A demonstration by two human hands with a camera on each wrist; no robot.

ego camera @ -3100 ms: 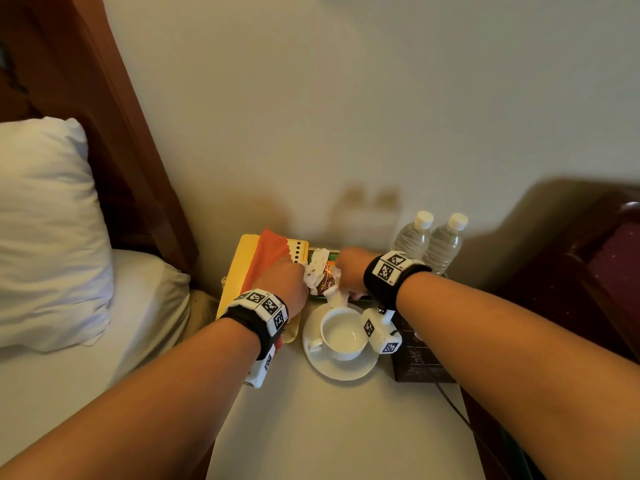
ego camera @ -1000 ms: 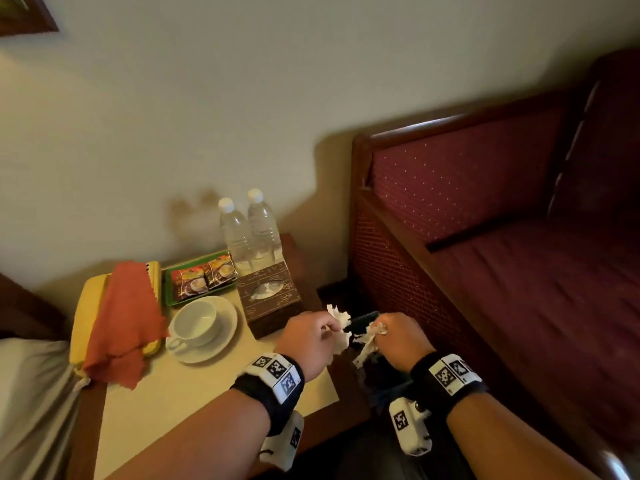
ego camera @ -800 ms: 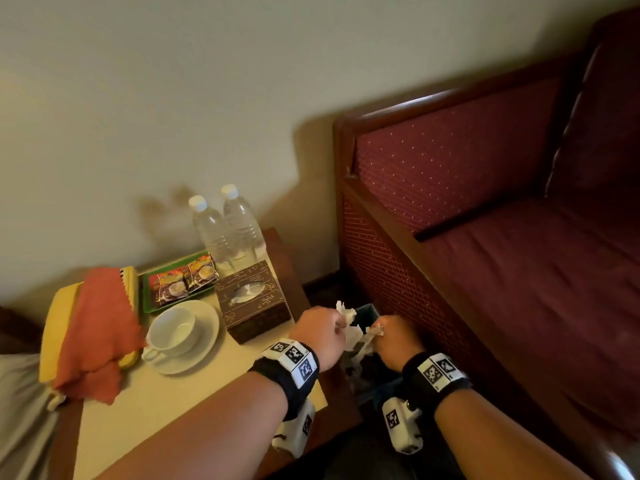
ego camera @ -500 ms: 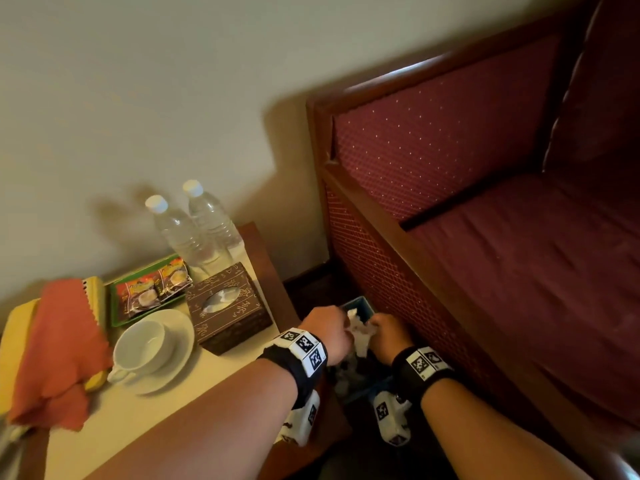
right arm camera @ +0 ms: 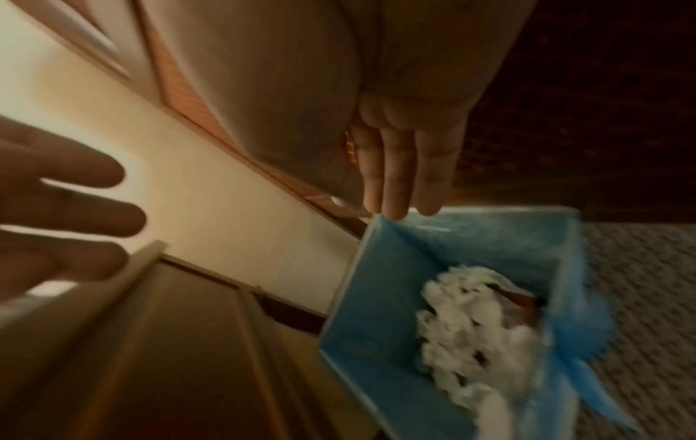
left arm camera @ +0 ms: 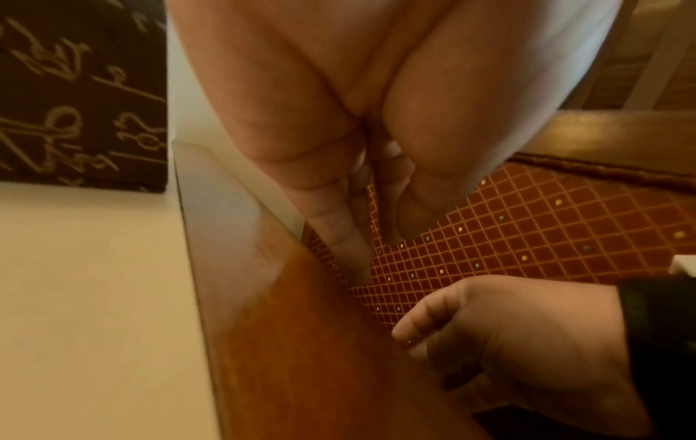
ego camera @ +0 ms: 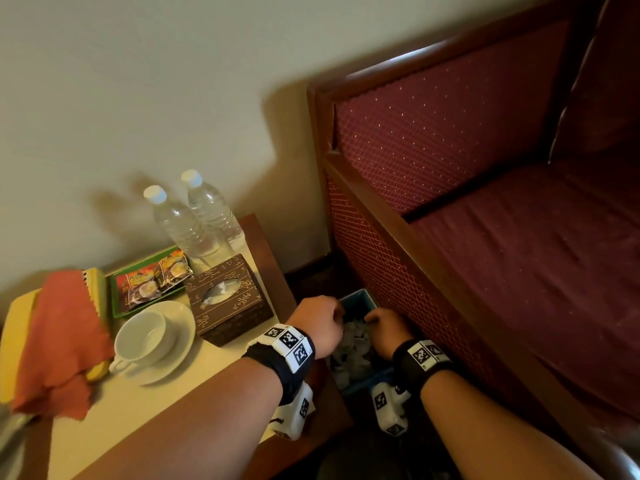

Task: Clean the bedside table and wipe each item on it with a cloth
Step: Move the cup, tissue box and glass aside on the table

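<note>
Both my hands are over the bin (ego camera: 358, 303), which stands on the floor between the worktop (ego camera: 138, 403) and the sofa (ego camera: 485, 237). Left hand (ego camera: 317, 323): the right wrist view shows its fingers (right arm camera: 75, 214) spread and straight, holding nothing. Right hand (ego camera: 386, 327): fingers (right arm camera: 395, 178) straight, tips just at the bin's rim, also empty. White crumpled tissue (right arm camera: 474, 321) lies inside the bin with something brownish under it; too blurred to identify.

Judgement: the rubbish step looks done. The wiping has not begun.

Key relation for the next move: the cloth (ego camera: 59, 341) lies on the far side of the worktop from the bin, draped over a yellow object (ego camera: 17, 327) whose kind I cannot tell. From the bin it is well off to the left, across the whole worktop. Left hand is the nearer one, being right at the worktop's bin-side edge; right hand is beyond it, against the sofa. The cloth hangs with its long axis running roughly from the wall toward me, lower end bunched.

Between bin and cloth, in order: tissue box (ego camera: 228, 299), then cup (ego camera: 142, 336) on its saucer (ego camera: 176, 351). Behind these, by the wall: two bottles (ego camera: 187, 223) and a green tray (ego camera: 117, 299) of sachets (ego camera: 156, 278). A reach to the cloth would cross over or in front of the cup; risk of knocking it, in my estimate.

Hidden or poor: the worktop's left end is cut off by the frame. Bin's lower part is hidden behind my wrists in the head view. The left wrist view shows mostly palm, so I read that hand from the other camera.
</note>
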